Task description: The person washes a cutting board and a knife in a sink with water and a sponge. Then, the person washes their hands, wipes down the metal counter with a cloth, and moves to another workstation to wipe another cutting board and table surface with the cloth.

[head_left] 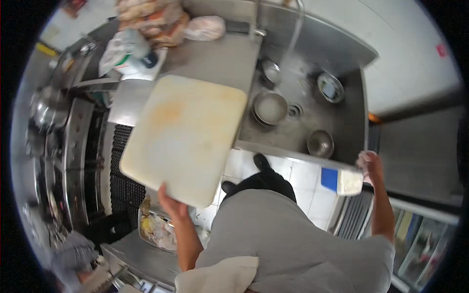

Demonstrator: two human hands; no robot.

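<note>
A large white cutting board [185, 136], stained yellowish near its upper part, is held tilted in front of the steel counter. My left hand [173, 207] grips it at its lower edge; some of the fingers are hidden behind the board. Out to the right, my right hand [372, 168] is closed by the sink's front corner. A pale, crumpled piece shows at its fingers, too blurred to name. Just left of that hand is a cream-and-blue block-like item [349, 182]; whether the hand touches it, I cannot tell.
The steel sink [303, 129] holds several metal bowls [321, 143]. Bagged food [154, 19] is piled on the back counter [210, 58]. A stove [75, 161] stands at left. Below the board is a tray of food scraps [159, 232]; another person [73, 259] is at lower left.
</note>
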